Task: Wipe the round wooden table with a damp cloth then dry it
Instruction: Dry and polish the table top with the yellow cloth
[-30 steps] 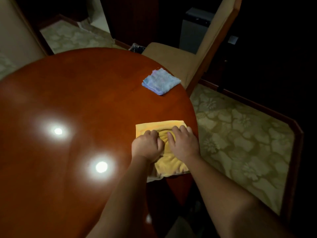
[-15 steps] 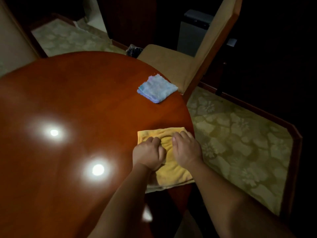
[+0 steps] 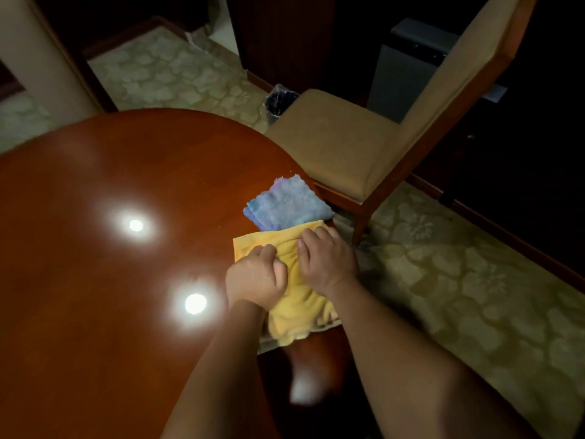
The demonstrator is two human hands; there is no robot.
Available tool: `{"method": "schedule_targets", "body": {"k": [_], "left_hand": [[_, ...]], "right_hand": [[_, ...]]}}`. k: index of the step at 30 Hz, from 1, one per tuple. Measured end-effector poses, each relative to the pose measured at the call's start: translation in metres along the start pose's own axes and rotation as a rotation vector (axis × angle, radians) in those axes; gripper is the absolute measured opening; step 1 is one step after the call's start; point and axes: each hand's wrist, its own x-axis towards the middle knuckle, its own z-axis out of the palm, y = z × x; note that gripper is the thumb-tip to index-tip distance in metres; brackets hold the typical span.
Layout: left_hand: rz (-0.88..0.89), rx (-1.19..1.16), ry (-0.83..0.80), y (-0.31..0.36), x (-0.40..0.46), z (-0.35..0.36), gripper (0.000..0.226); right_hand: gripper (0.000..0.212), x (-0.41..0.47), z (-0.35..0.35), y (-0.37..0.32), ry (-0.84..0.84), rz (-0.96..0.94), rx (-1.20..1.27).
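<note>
A yellow cloth (image 3: pixel 294 308) lies on the right part of the round, glossy wooden table (image 3: pixel 95 280), its near end hanging over the table's edge. My left hand (image 3: pixel 256 277) sits on the cloth with fingers curled into its folds. My right hand (image 3: pixel 326 261) presses on the cloth beside it, fingers bent over the far edge. A folded blue cloth (image 3: pixel 286 204) lies just beyond, and the yellow cloth's far edge touches it.
An upholstered chair (image 3: pixel 364 147) with a wooden frame stands close to the table's right edge. A small dark bin (image 3: pixel 280 101) sits on the patterned carpet behind it. Two lamp reflections shine on the tabletop.
Both hands have slid the yellow cloth away from me toward the blue cloth, until the two cloths meet. The camera has tilted, showing more of the chair.
</note>
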Motion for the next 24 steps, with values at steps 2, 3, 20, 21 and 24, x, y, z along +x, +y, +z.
{"method": "schedule_targets", "body": {"k": [2,3,20,21,24], "left_hand": [[-0.019,0.007,0.015,0.001,0.001,-0.001,0.057],[-0.028,0.007,0.009,0.002,0.000,-0.003,0.060],[-0.206,0.007,-0.122,-0.061,-0.126,-0.047,0.050],[-0.231,0.009,-0.129,-0.068,-0.131,-0.050,0.049],[-0.254,0.028,-0.129,-0.087,-0.136,-0.055,0.048]], "right_hand": [[0.031,0.003,0.002,0.000,-0.009,-0.009,0.012],[0.032,0.002,0.002,0.000,-0.012,-0.016,0.011],[0.033,-0.082,-0.015,-0.105,-0.180,-0.216,-0.089],[0.033,-0.082,-0.012,-0.114,-0.184,-0.239,-0.093],[0.031,-0.079,-0.004,-0.130,-0.192,-0.290,-0.073]]}}
